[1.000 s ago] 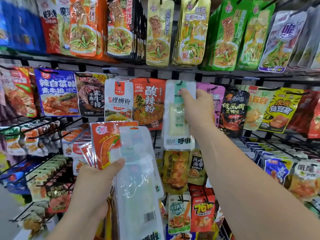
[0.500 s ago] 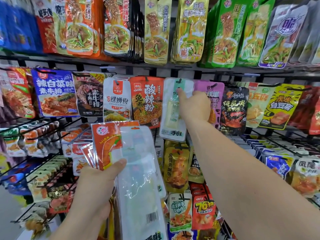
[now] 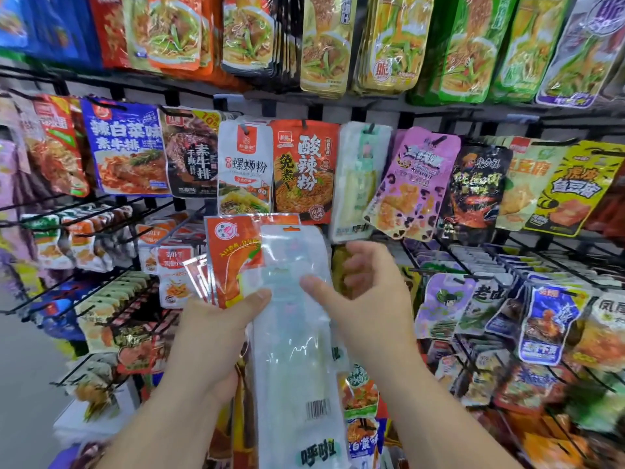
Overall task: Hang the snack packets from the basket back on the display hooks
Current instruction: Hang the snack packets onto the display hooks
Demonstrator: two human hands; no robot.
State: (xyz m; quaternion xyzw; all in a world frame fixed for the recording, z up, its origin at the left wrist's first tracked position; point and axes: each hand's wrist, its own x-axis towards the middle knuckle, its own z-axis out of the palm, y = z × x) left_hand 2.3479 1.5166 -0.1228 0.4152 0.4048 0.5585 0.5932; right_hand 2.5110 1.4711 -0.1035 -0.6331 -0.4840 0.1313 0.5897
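My left hand (image 3: 216, 336) grips a fanned stack of snack packets at chest height. A long clear-white packet (image 3: 294, 353) lies in front, and an orange packet (image 3: 233, 255) and more thin red-edged ones sit behind it. My right hand (image 3: 368, 299) is beside the stack, its thumb on the clear-white packet's front and its fingers curled loosely past the right edge. A matching white packet (image 3: 358, 184) hangs on a hook in the middle row, free of both hands. The basket is out of sight.
Black wire hooks full of noodle and snack packets cover the wall: an orange noodle packet (image 3: 304, 170) left of the hung white one, a tilted purple packet (image 3: 412, 184) to its right. Lower hooks (image 3: 507, 265) stick out toward me on both sides.
My right hand has let go of the white packet, now left hanging on its hook, and dropped down to the stack in my left hand. The purple packet beside it swings tilted.
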